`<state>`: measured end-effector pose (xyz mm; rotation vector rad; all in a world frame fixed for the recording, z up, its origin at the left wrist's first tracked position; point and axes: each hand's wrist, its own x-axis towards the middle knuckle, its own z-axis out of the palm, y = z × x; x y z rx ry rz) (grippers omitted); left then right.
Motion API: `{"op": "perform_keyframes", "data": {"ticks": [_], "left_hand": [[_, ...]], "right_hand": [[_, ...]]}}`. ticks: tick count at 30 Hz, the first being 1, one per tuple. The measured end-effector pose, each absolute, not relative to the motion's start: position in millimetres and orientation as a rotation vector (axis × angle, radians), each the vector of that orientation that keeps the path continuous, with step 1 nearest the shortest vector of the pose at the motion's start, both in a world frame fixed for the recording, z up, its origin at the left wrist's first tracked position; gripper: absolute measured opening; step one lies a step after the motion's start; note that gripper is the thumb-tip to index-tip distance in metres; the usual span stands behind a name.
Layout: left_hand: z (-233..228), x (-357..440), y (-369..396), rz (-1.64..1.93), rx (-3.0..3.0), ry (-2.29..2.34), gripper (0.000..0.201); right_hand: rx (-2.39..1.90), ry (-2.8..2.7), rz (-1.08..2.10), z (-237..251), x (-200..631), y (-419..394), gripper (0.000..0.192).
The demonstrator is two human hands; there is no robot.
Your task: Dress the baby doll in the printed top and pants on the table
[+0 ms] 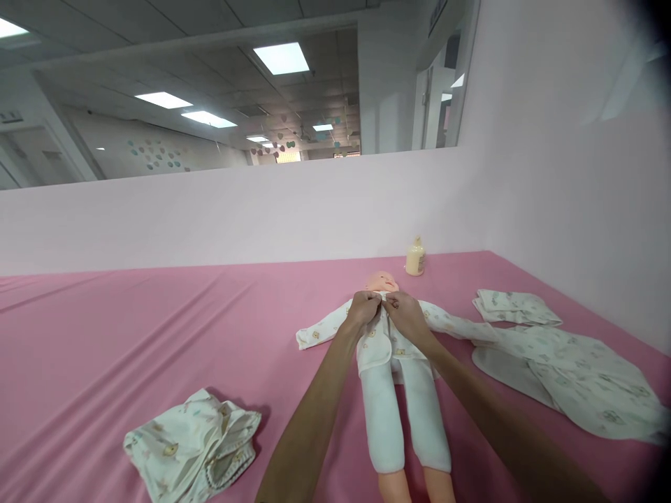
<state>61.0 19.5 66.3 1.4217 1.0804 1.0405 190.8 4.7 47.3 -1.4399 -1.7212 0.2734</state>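
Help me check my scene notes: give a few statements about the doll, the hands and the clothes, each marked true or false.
1. Both hands, left hand and right hand, are at the doll's collar. True.
2. The doll lies face down. False: it lies face up.
3. A bottle stands beyond the doll's head. True.
4. The bottle lies on its side. False: it is upright.
5. A crumpled garment lies on the pink sheet to the doll's left. True.
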Motion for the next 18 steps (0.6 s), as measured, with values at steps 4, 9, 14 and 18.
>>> {"op": "perform_keyframes", "data": {"ticks": [4,9,14,18], "left_hand": [[65.2,61.5,21.1,1.061,1.374,1.054,0.025],[67.1,61.3,22.0,1.072,1.331,1.038,0.023],[67.1,63.1,22.3,1.096,1.275,1.051,0.021],[67.7,65.1,22.2,1.106,1.233,1.059,0.017]], "right_hand": [[-1.328,-1.732,0.282,45.9,189.1,2.6,0.023],[-1.252,-1.709,0.324,41.4,190.1,4.0,0.02],[-1.238,-1.734,0.289,38.0,193.1,7.8,0.02],[-1.268,-1.761,0.242,39.8,191.8,5.6,0.021]]}}
